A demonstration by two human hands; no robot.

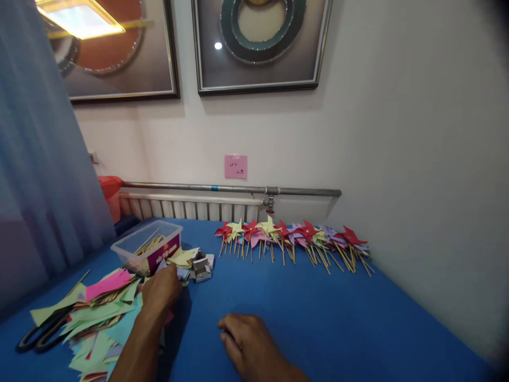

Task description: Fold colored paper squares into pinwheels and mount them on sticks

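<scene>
Head view: left hand (164,286), grip unclear, borders papers (109,310); empty right hand (252,339), half-curled, has open tabletop (310,302) ahead.

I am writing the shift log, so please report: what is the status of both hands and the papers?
Left hand at far end of multicoloured paper pile, grip hidden. Right hand loosely curled, nothing visible in it. Left forearm covers part of the pile.

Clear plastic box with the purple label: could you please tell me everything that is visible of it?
The clear, rectangular plastic box is open on top, with a rim and a purple label bearing pale print. It sits upright, angled, on the blue surface, beyond the left hand. Thin wooden sticks lean inside; pale contents below are unclear. Coloured paper pieces crowd its near side.
</scene>
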